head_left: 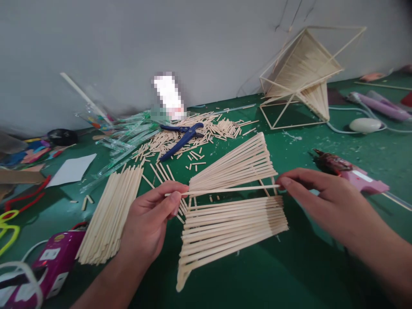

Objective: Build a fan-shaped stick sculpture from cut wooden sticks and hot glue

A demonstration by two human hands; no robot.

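Note:
A thin wooden stick (225, 189) is stretched level between both hands. My left hand (151, 219) pinches its left end with thumb and fingers. My right hand (318, 199) pinches its right end. The stick lies across a fan-shaped panel of glued sticks (231, 223) on the green table, in the gap between the panel's upper and lower halves. A bundle of loose long sticks (111, 214) lies just left of my left hand.
Blue cutters (182, 139) rest on a heap of short stick offcuts (199, 133). A pink glue gun (350, 171) lies at the right. A finished stick frame (302, 77) stands by the wall. A magenta device (51, 262) sits at the lower left.

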